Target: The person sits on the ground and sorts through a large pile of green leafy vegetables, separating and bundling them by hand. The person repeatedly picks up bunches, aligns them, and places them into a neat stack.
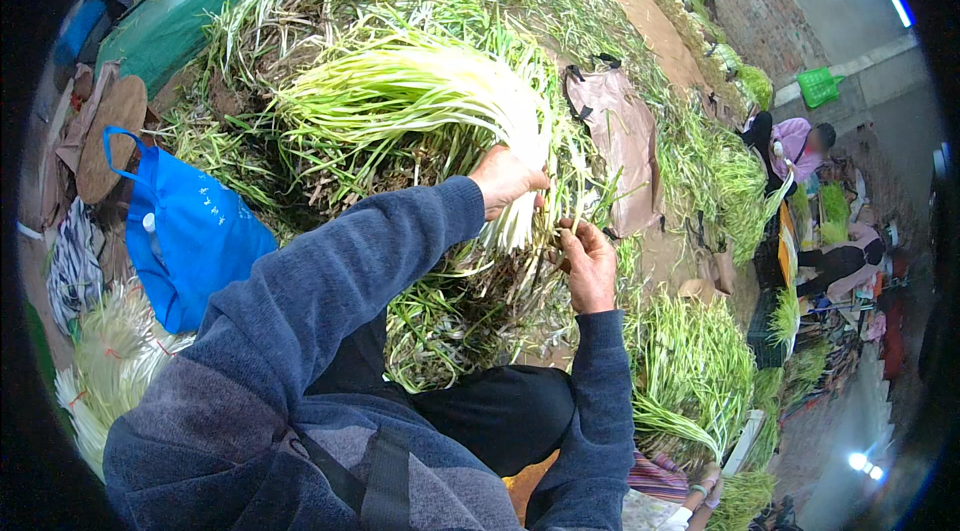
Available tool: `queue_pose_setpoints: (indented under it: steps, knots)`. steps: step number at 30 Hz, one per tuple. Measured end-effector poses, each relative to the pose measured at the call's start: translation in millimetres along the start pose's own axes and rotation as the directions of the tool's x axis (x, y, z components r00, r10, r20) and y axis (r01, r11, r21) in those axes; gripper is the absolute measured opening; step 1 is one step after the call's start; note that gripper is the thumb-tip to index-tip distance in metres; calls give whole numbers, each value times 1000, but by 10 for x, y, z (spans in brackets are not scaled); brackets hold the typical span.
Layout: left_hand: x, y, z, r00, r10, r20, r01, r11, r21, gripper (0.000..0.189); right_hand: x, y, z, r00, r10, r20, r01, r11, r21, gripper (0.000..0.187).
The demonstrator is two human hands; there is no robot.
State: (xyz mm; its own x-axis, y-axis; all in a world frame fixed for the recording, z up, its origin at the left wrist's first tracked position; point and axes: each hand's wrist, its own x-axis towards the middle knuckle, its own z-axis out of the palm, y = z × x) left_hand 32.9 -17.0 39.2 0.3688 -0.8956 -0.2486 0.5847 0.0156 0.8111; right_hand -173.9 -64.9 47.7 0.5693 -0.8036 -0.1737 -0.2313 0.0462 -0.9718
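Observation:
My left hand [510,182] is closed around a thick bundle of long leafy greens [420,84], which look like garlic greens or chives. Their yellow-green leaves fan out to the left, and the white stems [514,223] poke out below my fist. Just beside those stem ends, my right hand [589,264] pinches a thin stalk [576,193] between thumb and fingers. Under both hands lies a heap of loose greens [450,328] mixed with dry brown leaves and roots.
A blue bag [196,231] holding a bottle stands at left, near tied white-stemmed bundles [112,351]. A brown cloth [619,148] lies to the right. Co-workers [795,144] handle greens at far right, and another person's hands [705,490] show at lower right.

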Motion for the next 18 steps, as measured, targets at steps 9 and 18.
queue_pose_setpoints:
  steps: [9,18]
  knots:
    - [16,106,12,998,-63,15,65,988,-138,16,114,276,-375,940,163,-301,-34,919,392,19]
    - [73,-54,-27,998,-41,53,39,999,26,16,73,-2,30,1000,9,-28,-5,990,138,21]
